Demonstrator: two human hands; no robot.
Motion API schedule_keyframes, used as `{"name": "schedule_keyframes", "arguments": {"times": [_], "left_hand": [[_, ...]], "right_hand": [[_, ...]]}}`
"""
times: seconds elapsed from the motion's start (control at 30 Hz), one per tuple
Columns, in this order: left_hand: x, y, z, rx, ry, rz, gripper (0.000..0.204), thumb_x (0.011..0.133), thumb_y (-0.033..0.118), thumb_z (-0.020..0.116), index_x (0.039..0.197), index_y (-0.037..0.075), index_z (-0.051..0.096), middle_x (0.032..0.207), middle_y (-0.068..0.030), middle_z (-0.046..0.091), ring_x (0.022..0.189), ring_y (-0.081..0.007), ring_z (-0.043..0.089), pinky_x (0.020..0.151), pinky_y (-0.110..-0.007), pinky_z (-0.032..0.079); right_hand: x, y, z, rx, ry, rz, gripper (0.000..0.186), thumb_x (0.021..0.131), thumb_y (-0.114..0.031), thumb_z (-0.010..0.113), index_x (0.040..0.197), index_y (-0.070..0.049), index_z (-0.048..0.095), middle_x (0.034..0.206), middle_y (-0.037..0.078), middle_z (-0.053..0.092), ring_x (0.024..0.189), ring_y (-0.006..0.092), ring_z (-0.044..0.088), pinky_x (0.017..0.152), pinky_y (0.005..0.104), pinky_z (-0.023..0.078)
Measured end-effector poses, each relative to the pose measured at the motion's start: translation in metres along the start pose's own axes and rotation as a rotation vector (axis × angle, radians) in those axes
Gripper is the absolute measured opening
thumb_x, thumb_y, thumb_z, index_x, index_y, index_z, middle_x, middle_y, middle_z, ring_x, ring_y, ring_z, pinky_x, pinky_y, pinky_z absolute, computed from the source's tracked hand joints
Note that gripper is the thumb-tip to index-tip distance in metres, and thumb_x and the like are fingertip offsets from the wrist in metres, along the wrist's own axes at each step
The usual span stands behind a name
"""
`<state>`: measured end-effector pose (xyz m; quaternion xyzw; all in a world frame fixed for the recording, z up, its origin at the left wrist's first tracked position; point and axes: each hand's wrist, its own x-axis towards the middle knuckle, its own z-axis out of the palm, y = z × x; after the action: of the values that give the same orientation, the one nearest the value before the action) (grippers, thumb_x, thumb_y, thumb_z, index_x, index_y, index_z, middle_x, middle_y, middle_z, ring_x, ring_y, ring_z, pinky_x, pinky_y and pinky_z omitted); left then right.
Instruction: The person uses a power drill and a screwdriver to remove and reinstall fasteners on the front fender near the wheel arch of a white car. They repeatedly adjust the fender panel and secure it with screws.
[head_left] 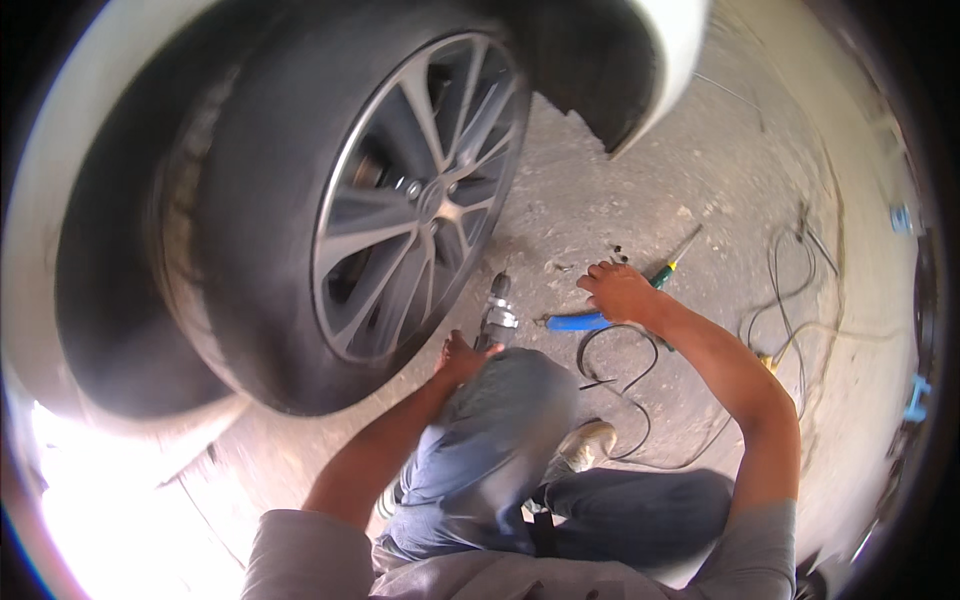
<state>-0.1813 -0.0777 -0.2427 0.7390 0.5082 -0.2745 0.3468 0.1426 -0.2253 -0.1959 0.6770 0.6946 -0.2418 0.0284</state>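
My left hand [462, 360] is closed around the rear of a silver and dark drill-like power tool [499, 315], beside my knee, which partly hides the grip. Its narrow front end points away from me, along the tyre's side. My right hand [622, 292] is over the floor with its fingers bent and slightly apart, and I see nothing in them. Just under it lies a blue-handled tool [577, 322]. Beyond its wrist is a screwdriver [675, 262] with a green and yellow handle. Several small dark pieces [618, 253] lie past my fingers.
A car wheel [430, 200] with a spoked rim and black tyre [255, 220] stands at the left, under a white body panel [680, 50]. A dark cable [640, 400] loops by my shoe [588, 443]. More cords [785, 300] lie on the concrete floor [740, 190] at the right.
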Motion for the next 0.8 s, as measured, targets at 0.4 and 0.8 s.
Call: {"name": "schedule_keyframes", "arguments": {"times": [0.4, 0.8], "left_hand": [[-0.139, -0.101, -0.019, -0.542, -0.235, -0.184, 0.062, 0.090, 0.036, 0.075, 0.137, 0.001, 0.054, 0.106, -0.0151, 0.072, 0.100, -0.0225, 0.068, 0.084, -0.037, 0.056], [-0.088, -0.067, 0.099, -1.084, -0.263, -0.027, 0.113, 0.074, 0.061, 0.083, 0.152, -0.004, 0.032, 0.125, -0.0174, 0.063, 0.108, -0.0228, 0.063, 0.084, -0.037, 0.055]], "right_hand": [[0.108, -0.097, 0.028, -0.305, 0.118, -0.682, 0.070, 0.076, -0.023, 0.077, 0.138, -0.007, 0.051, 0.136, 0.017, 0.053, 0.134, 0.0353, 0.044, 0.112, 0.0507, 0.035], [0.146, -0.127, 0.058, -0.369, -0.228, -0.699, 0.064, 0.063, -0.031, 0.087, 0.115, -0.005, 0.060, 0.115, 0.013, 0.056, 0.118, 0.0329, 0.052, 0.102, 0.0505, 0.041]]}}
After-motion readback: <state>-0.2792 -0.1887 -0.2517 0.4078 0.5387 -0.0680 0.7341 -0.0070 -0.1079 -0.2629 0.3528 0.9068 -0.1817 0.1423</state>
